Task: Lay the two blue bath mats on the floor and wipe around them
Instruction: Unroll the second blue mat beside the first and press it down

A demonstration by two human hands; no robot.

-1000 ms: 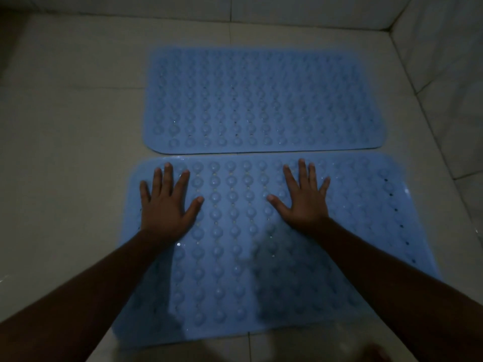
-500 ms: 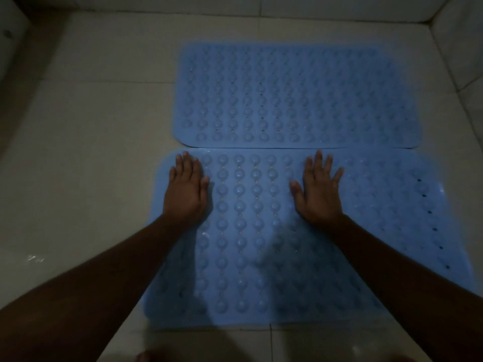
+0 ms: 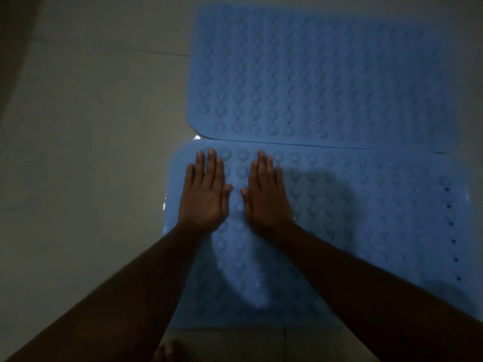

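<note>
Two blue bath mats with rows of round bumps lie flat on the tiled floor, their long edges meeting. The far mat fills the upper right. The near mat runs below it. My left hand rests palm down on the near mat's far left corner, fingers together and pointing away. My right hand lies flat just beside it, thumbs almost touching. Neither hand holds anything.
Pale floor tiles stretch to the left of the mats, with wet glints along the near mat's left edge. A dark wall base runs down the far left. A toe shows at the bottom edge.
My right hand has slid left across the near mat until it sits beside my left hand. The view has shifted left, so both mats now appear further right.
</note>
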